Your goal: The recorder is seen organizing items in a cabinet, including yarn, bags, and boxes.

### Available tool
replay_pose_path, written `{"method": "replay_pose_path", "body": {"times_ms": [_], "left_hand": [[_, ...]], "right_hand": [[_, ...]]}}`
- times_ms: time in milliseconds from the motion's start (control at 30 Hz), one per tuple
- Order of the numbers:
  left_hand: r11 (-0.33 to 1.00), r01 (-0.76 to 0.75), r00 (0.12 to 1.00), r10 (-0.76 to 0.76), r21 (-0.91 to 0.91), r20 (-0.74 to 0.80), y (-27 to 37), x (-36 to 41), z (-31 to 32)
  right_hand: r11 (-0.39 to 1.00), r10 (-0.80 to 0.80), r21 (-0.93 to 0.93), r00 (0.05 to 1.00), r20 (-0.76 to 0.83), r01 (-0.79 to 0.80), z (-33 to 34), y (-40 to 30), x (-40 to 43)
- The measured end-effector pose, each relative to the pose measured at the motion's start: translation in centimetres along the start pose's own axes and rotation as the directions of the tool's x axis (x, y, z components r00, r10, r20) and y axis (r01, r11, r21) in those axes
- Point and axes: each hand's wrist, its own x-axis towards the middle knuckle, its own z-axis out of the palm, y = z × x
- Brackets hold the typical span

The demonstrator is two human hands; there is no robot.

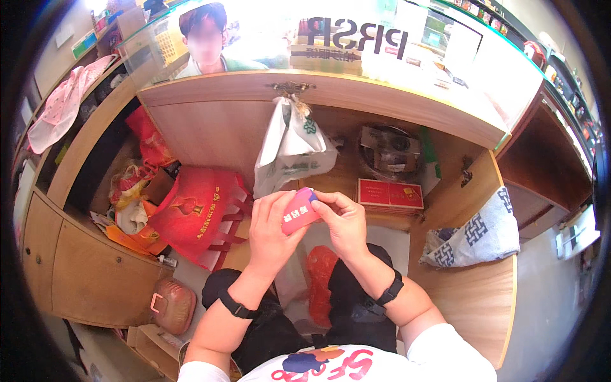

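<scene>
A small pink and purple printed box (300, 214) is held up in front of me, over my lap. My left hand (274, 224) wraps around its left side, fingers behind and thumb below. My right hand (341, 219) pinches its upper right corner between thumb and forefinger. The box bears writing; whether that corner is a flap cannot be told. Just beyond my hands, a white plastic bag (293, 153) hangs from an ornate metal handle (291, 88) on the wooden counter.
A red shopping bag (200, 210) stands at left. Inside the open cabinet are red flat boxes (390, 195) and a round dark object (390, 150). A patterned towel (475, 234) drapes over the cabinet door (468, 296) at right. A pink plastic container (174, 305) sits low left.
</scene>
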Motion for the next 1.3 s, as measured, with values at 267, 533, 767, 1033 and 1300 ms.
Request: {"method": "replay_pose_path", "body": {"times_ms": [267, 533, 767, 1033, 1300], "left_hand": [[0.99, 0.136, 0.989, -0.134, 0.035, -0.061, 0.0, 0.0, 0.0], [0.954, 0.131, 0.979, -0.081, -0.269, 0.188, 0.9, 0.5, -0.1], [0.823, 0.431, 0.897, -0.348, -0.369, 0.272, -0.4, 1.1, 0.0], [0.797, 0.484, 0.844, -0.315, -0.362, 0.435, -0.5, 1.2, 0.5], [0.775, 0.531, 0.81, -0.346, -0.343, 0.474, -0.7, 2.0, 1.6]], "right_hand": [[0.888, -0.22, -0.378, 0.964, 0.148, 0.26, 1.1, 0.0, -0.7], [0.958, 0.11, -0.278, 0.986, 0.129, -0.07, -2.0, -2.8, 0.4], [0.952, 0.187, -0.17, 0.924, -0.334, -0.254, -15.4, -1.3, 5.2], [0.93, 0.159, -0.134, 0.702, -0.694, -0.342, -36.4, 9.6, 17.6], [0.899, 0.282, -0.081, 0.71, -0.645, -0.431, -40.6, 13.3, 23.0]]}}
